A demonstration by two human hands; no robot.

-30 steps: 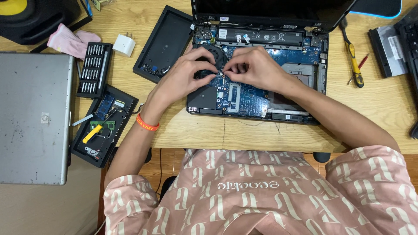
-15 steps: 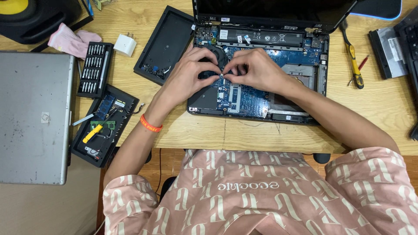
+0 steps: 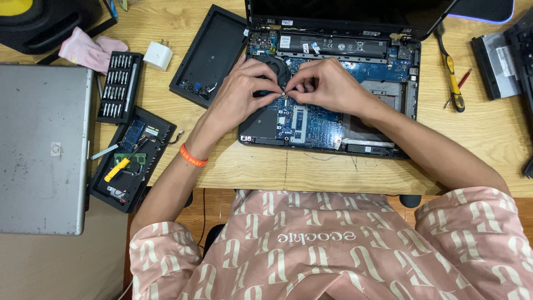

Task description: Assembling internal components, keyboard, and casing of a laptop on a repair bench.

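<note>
**Fingertips pinched together over an opened laptop**

Fingertips (image 3: 284, 89) of both hands are seen pinched together at one spot on the blue circuit board (image 3: 311, 119) of an opened laptop (image 3: 333, 83), just beside the round black fan (image 3: 275, 65). What is gripped between them is too small to be made out. The left hand (image 3: 241, 94) is laid over the left part of the board, its fingers curled and closed toward the thumb; an orange wristband (image 3: 193, 156) is worn on that wrist. The right hand (image 3: 327, 86) is brought in from the right, its fingers likewise curled and closed, so that the two hands are touching at the tips.

In the head view, the laptop is placed on a wooden table (image 3: 488, 139), with its long black battery (image 3: 333, 44) exposed along the far edge. A black bottom cover (image 3: 214, 50) is laid just left of the laptop. Farther left, a case of screwdriver bits (image 3: 119, 86) and a white charger plug (image 3: 157, 55) are set near a pink cloth (image 3: 89, 49). A second black tray (image 3: 133, 161), in which small parts and a yellow tool are held, lies beside a closed grey laptop (image 3: 41, 150). A yellow-handled screwdriver (image 3: 452, 78) is left well apart on the right. A pink patterned shirt (image 3: 333, 250) is seen at the bottom.
</note>
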